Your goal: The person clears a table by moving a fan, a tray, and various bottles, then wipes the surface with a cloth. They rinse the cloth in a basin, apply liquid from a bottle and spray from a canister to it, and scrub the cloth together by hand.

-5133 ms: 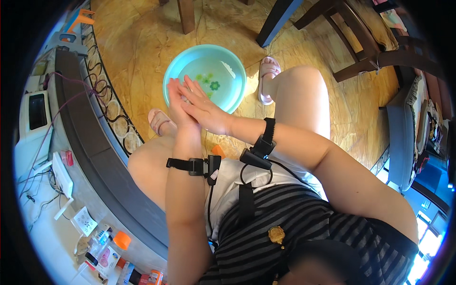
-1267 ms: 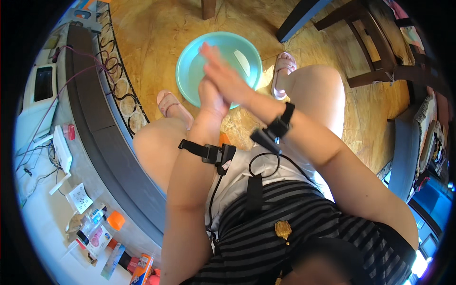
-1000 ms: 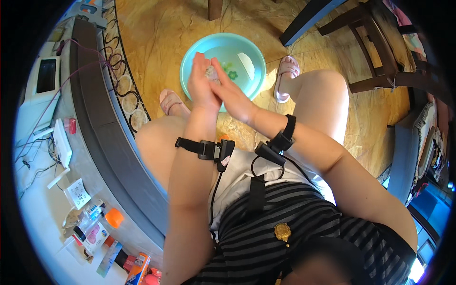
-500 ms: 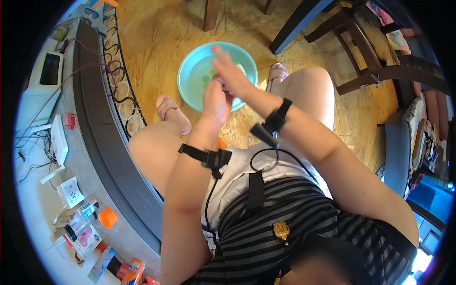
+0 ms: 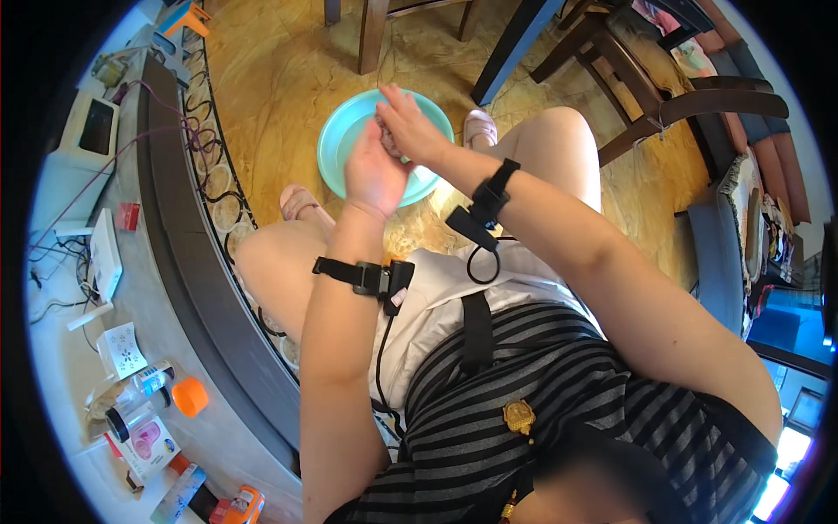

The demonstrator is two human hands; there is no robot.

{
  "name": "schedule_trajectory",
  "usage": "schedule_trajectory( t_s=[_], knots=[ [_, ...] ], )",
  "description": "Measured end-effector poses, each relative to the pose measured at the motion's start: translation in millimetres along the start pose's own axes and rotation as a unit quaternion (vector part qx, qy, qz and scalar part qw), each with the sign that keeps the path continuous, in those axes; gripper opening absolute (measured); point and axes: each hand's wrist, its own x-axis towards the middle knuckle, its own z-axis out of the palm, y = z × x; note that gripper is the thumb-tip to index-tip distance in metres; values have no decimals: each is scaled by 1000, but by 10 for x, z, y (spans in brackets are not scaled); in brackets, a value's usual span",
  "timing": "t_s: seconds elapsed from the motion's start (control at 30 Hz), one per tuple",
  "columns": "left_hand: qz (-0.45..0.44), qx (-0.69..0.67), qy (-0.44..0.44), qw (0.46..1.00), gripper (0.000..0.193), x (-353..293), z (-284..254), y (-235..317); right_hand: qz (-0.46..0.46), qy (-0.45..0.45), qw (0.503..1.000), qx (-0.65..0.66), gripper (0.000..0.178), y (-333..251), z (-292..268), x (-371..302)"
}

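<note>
Over the turquoise basin on the floor, my two hands are close together, palms facing. A small, pale pinkish, speckled lump shows between them; its kind cannot be made out. My left hand cups it from the near left, slightly blurred. Stretched across its far right side, my right hand presses against it with long, fairly straight fingers. The palms and most of the lump's outline are hidden. Below the hands, something pale lies in the basin's right part, mostly covered.
My knees and sandalled feet flank the basin. A wooden chair and a dark table leg stand at the far right. Along the left runs a grey counter with bottles, an orange cap and cables. Black straps with cabled devices circle both forearms.
My hands have shifted against each other and opened a little, so the lump now shows between them. The whole view has shifted slightly.
</note>
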Motion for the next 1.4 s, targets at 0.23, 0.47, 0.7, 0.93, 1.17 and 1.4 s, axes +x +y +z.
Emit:
schedule_trajectory(
  t_s=[0.23, 0.47, 0.7, 0.93, 1.17, 1.4],
  knots=[
    [66, -7, 114, 991, 55, 65, -91, 188, -3, -115, 993, 28, 60, -390, 253, -94],
    [42, -49, 79, 995, 47, 223, -180, 110, -30, -22, 999, 37, 56, -111, 200, -240],
    [-61, 66, 26, 996, 45, 301, 158, -238, 65, 117, 989, 68, 59, 183, -215, 273],
    [45, 54, 115, 991, 53, 582, -215, -196, 10, -33, 997, 74, 58, -46, -40, -27],
    [-48, 25, 21, 998, 52, 778, -58, -297, 74, 55, 992, 81, 56, 624, -127, 171],
    [-40, 140, 57, 988, 52, 832, 85, -480, 63, 35, 973, 217, 58, 651, -366, 370]
  ],
)
